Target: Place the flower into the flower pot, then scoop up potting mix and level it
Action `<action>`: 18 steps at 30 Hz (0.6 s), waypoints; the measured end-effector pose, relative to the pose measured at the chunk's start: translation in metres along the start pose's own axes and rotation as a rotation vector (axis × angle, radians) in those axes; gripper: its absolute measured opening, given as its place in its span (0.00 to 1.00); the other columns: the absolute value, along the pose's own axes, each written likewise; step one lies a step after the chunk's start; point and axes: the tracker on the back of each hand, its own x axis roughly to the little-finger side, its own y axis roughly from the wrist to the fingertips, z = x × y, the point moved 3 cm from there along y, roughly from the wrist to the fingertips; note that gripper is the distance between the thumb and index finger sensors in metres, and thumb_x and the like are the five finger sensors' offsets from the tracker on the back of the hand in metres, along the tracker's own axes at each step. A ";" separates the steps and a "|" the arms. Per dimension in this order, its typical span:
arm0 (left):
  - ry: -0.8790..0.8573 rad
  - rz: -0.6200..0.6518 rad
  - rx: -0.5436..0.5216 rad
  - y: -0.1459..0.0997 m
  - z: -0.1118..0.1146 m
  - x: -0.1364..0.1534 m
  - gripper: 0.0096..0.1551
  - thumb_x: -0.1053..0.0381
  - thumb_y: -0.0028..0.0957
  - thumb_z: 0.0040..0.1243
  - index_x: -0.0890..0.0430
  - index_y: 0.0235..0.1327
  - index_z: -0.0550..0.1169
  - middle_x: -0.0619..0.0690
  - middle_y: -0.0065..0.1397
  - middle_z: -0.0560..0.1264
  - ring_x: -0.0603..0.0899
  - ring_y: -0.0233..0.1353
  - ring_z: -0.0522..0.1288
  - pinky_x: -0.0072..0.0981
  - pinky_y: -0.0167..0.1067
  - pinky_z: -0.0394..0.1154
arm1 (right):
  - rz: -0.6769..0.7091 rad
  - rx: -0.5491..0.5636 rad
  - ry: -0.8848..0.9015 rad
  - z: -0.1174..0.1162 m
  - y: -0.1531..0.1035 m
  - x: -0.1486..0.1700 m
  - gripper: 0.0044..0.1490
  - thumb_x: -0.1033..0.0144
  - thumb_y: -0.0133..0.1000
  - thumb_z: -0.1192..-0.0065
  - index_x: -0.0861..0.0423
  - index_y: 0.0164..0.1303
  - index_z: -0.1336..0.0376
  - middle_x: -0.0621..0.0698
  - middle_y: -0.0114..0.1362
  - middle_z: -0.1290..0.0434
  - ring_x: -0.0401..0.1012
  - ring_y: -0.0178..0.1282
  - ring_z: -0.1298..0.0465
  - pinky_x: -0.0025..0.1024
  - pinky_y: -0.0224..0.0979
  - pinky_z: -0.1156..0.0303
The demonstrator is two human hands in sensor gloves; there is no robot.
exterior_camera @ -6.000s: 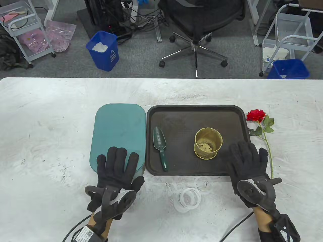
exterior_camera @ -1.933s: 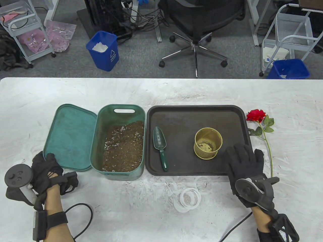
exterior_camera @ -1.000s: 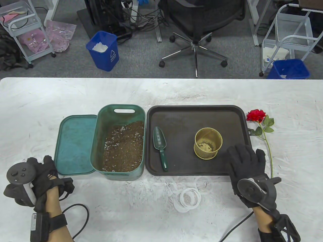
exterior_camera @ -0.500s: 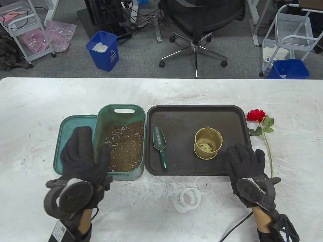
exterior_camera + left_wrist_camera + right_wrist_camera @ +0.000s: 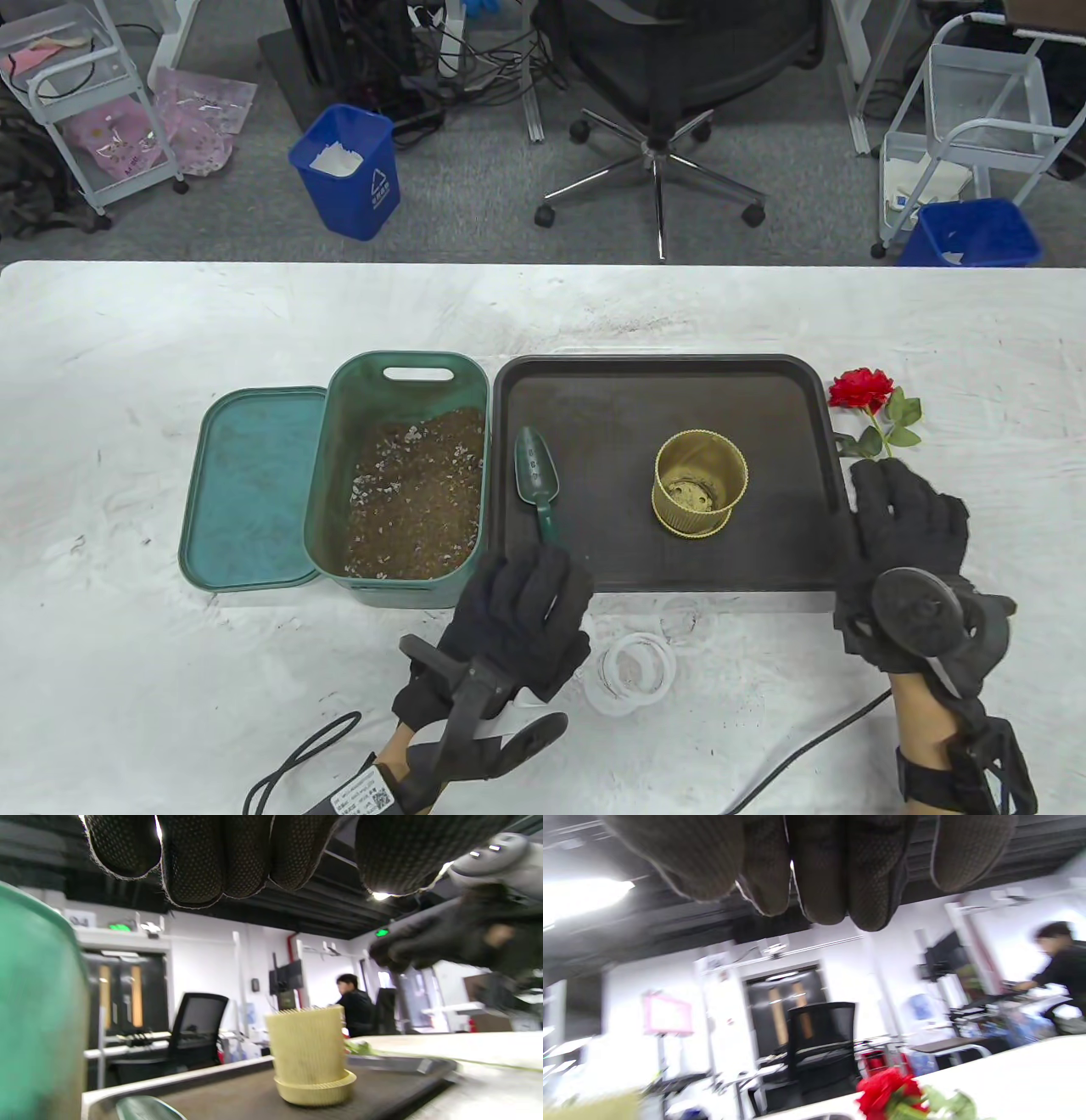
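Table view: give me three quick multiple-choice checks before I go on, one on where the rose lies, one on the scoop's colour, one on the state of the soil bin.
1. Where does the rose lie?
A. in the gold pot
B. on the table right of the tray
C. in the soil bin

2. What colour is the scoop?
A. green
B. red
C. white

3. What state is the soil bin in?
A. lid on
B. tipped over
C. open, lid beside it

Answers:
1. B: the bloom lies on the white table just past the right edge of the tray, and the gold pot holds no flower.
2. A: its blade and handle are dark green against the brown tray.
3. C: potting mix shows inside, and the lid lies flat at its left.
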 end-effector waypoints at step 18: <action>-0.016 0.114 0.077 -0.004 0.019 -0.016 0.39 0.34 0.43 0.61 0.45 0.70 0.73 0.50 0.77 0.69 0.64 0.74 0.76 0.59 0.72 0.71 | -0.648 -0.661 -0.427 -0.122 0.084 0.106 0.34 0.62 0.44 0.24 0.51 0.63 0.32 0.60 0.71 0.30 0.57 0.59 0.24 0.55 0.61 0.25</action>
